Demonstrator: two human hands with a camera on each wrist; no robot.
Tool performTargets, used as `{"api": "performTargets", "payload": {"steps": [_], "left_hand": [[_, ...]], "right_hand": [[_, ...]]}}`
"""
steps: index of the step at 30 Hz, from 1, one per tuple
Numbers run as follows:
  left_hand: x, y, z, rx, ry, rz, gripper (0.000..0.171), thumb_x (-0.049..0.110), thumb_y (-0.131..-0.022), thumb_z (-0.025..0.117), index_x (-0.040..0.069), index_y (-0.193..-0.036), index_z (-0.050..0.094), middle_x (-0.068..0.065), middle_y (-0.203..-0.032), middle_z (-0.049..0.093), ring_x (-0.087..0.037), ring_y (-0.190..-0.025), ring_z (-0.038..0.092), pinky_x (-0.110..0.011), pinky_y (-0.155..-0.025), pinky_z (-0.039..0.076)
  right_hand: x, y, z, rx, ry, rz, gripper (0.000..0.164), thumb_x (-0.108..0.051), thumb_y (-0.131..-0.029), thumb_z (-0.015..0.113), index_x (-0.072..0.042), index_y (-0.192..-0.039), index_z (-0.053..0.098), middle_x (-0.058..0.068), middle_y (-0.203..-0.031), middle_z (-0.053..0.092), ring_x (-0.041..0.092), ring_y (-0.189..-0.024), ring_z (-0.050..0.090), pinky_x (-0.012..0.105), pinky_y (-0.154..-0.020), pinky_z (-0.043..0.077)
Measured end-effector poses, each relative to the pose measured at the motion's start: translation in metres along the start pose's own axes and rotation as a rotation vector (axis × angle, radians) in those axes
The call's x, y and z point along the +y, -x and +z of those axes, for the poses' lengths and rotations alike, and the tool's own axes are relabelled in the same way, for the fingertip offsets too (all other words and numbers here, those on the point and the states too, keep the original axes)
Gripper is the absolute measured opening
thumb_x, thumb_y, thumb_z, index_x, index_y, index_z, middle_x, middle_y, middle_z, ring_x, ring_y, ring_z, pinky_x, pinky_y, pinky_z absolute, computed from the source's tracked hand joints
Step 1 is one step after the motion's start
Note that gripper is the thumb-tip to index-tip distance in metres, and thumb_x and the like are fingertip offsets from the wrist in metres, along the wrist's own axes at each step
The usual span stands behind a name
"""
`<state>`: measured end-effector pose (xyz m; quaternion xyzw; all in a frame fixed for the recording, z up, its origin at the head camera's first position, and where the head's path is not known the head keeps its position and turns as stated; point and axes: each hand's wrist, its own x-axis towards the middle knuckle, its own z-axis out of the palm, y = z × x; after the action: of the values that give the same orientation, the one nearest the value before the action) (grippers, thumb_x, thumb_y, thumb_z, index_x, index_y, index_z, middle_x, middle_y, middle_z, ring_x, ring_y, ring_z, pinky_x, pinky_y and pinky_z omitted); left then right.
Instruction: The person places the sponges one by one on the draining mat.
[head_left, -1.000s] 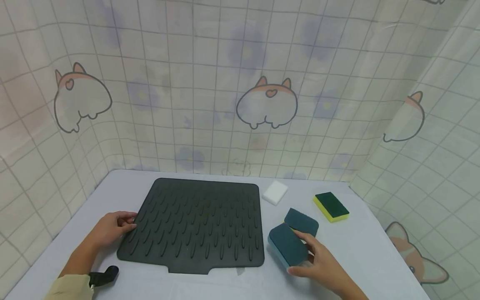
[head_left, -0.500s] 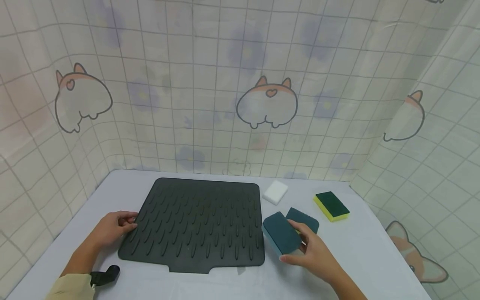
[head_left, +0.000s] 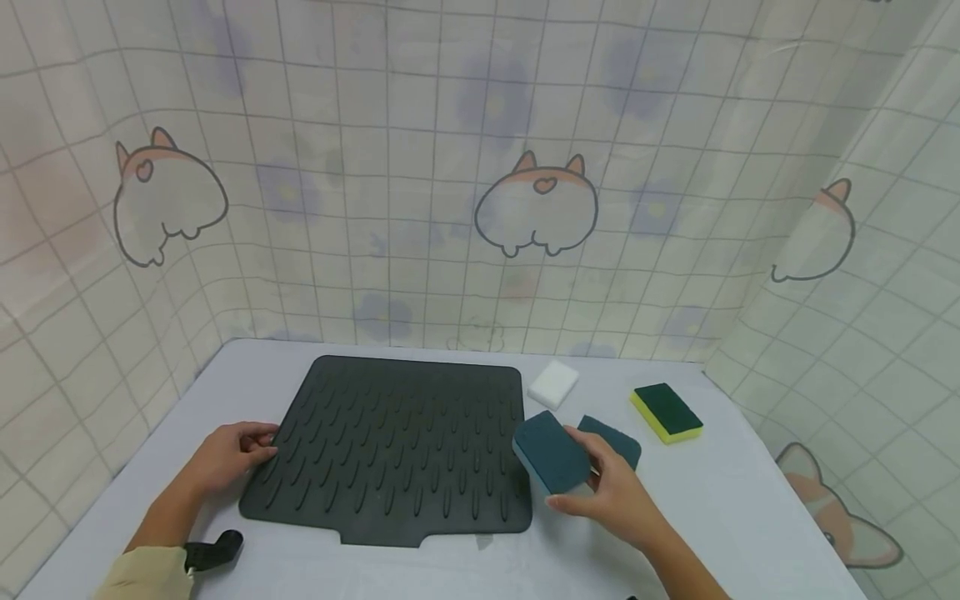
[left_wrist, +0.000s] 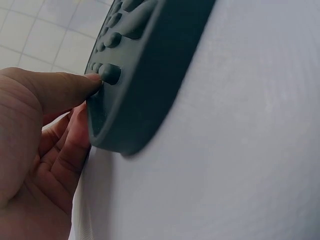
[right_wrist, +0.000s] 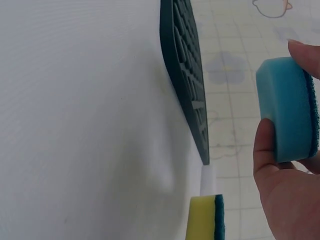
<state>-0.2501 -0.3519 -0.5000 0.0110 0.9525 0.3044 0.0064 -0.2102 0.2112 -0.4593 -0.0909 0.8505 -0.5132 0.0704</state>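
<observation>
My right hand (head_left: pixel 611 492) grips a blue sponge (head_left: pixel 551 454) with a dark scouring top, thumb on one side and fingers on the other. In the right wrist view this sponge (right_wrist: pixel 285 110) is raised off the table and tilted. It overlaps the right edge of the dark ribbed draining mat (head_left: pixel 397 450) in the head view. My left hand (head_left: pixel 228 458) pinches the mat's left edge. In the left wrist view, the thumb lies on the mat's ribbed face (left_wrist: pixel 117 85) and the other fingers sit at its edge, partly hidden.
Behind my right hand lies another dark-topped sponge (head_left: pixel 618 442), partly covered. A green-topped yellow sponge (head_left: pixel 667 414) sits farther right, and a white block (head_left: pixel 553 384) stands by the mat's far right corner. A patterned curtain (head_left: pixel 420 208) encloses the white table (head_left: pixel 712 525).
My right hand has carried the blue sponge leftward and up toward the mat, uncovering more of the sponge behind it. The left hand has stayed at the mat's edge.
</observation>
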Motion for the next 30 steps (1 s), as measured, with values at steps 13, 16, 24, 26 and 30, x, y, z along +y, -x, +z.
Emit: {"api": "performTargets", "payload": {"steps": [13,16,24,26,30], "left_hand": [[-0.003,0.0,0.003,0.001,0.007,-0.001,0.043,0.012,-0.093,0.073,-0.01,-0.129,0.063,-0.007,-0.094,0.065,-0.019,-0.082,0.054,-0.027,-0.063,0.045],[-0.004,0.0,0.004,0.004,0.009,-0.005,0.043,0.013,-0.093,0.073,-0.009,-0.129,0.063,-0.007,-0.095,0.065,-0.019,-0.083,0.054,-0.028,-0.064,0.045],[-0.002,0.0,0.002,0.004,0.011,-0.012,0.045,0.015,-0.094,0.073,-0.009,-0.13,0.062,-0.008,-0.097,0.066,-0.019,-0.085,0.055,-0.029,-0.066,0.045],[-0.002,0.0,0.0,0.001,0.016,-0.012,0.045,0.015,-0.094,0.073,-0.009,-0.131,0.062,-0.008,-0.097,0.066,-0.019,-0.085,0.055,-0.028,-0.065,0.045],[-0.004,-0.001,-0.001,-0.013,0.016,-0.002,0.047,0.016,-0.094,0.074,-0.009,-0.131,0.062,-0.007,-0.096,0.066,-0.018,-0.085,0.055,-0.027,-0.065,0.045]], "right_hand": [[-0.004,-0.01,0.012,0.044,-0.019,0.002,0.097,-0.029,-0.074,0.094,-0.02,-0.155,0.041,0.01,-0.15,0.048,0.032,-0.135,0.052,0.05,-0.109,0.045],[-0.006,-0.011,0.015,0.052,-0.012,-0.003,0.098,-0.031,-0.074,0.094,-0.02,-0.156,0.041,0.011,-0.151,0.047,0.034,-0.137,0.051,0.05,-0.109,0.044],[-0.009,-0.017,0.021,0.067,-0.007,-0.017,0.099,-0.033,-0.074,0.093,-0.018,-0.156,0.041,0.012,-0.157,0.044,0.035,-0.139,0.051,0.051,-0.11,0.044],[-0.009,-0.018,0.022,0.066,-0.018,-0.017,0.099,-0.033,-0.074,0.094,-0.019,-0.156,0.041,0.012,-0.158,0.043,0.035,-0.139,0.051,0.051,-0.11,0.043],[-0.01,-0.021,0.025,0.065,-0.025,-0.012,0.097,-0.033,-0.074,0.094,-0.02,-0.156,0.042,0.012,-0.159,0.042,0.035,-0.14,0.05,0.051,-0.11,0.042]]}}
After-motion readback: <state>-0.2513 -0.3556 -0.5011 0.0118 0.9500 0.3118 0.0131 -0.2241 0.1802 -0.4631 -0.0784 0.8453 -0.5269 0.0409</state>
